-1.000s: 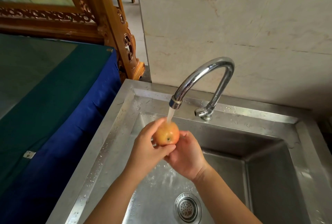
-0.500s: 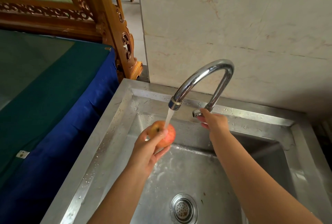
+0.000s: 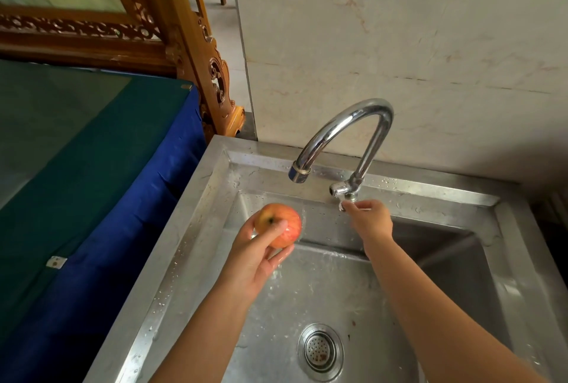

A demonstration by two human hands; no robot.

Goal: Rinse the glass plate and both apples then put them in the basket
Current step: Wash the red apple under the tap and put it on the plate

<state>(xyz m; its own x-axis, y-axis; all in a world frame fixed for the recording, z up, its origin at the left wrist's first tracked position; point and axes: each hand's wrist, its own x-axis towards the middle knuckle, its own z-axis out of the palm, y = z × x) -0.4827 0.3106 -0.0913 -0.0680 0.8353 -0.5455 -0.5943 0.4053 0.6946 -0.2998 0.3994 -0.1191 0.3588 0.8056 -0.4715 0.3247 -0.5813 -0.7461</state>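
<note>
My left hand [image 3: 256, 255] holds a wet red-and-yellow apple [image 3: 281, 224] over the left part of the steel sink [image 3: 196, 229], below and left of the spout. My right hand [image 3: 370, 219] pinches the small tap lever [image 3: 339, 195] at the foot of the curved chrome faucet [image 3: 347, 124]. No water runs from the spout. The glass plate, the other apple and the basket are out of view.
The sink's drain strainer [image 3: 319, 350] lies at the bottom centre. A marble wall [image 3: 399, 44] rises behind the faucet. Left of the sink stands a surface under green and blue cloth [image 3: 92, 183], with a carved wooden frame [image 3: 184, 44] behind it.
My right hand left the apple, went to the tap lever and turned it; the water stream has stopped. My left hand has moved the apple slightly left and down.
</note>
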